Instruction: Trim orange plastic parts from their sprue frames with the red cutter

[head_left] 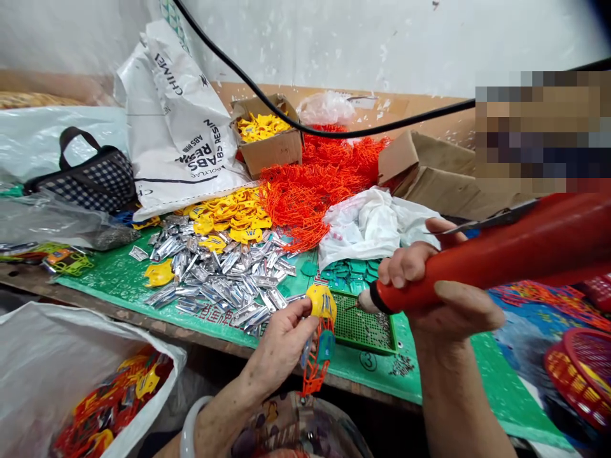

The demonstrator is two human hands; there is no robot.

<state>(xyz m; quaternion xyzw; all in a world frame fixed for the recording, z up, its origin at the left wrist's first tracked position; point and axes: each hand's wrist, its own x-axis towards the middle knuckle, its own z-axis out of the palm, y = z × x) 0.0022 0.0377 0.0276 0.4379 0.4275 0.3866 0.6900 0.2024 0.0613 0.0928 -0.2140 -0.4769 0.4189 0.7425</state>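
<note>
My left hand (289,334) pinches a plastic assembly (323,301) by its yellow top, between thumb and fingers. An orange openwork frame with a teal piece hangs below the yellow part. My right hand (443,289) is wrapped around a red electric screwdriver (496,245), its tip pointing left. That thin tip is just right of the yellow part, over a green tray (389,346) of small metal screws. Teal plastic pieces (351,272) lie behind the tray. Loose silver metal pieces (224,280) are heaped to the left of it.
Yellow parts (229,213) and orange frames (315,191) are piled behind the metal. A cardboard box (272,152) holds more yellow parts. At lower left, a white sack (28,356) holds assembled pieces. A red basket (580,375) stands at right. A black cable (267,102) hangs across.
</note>
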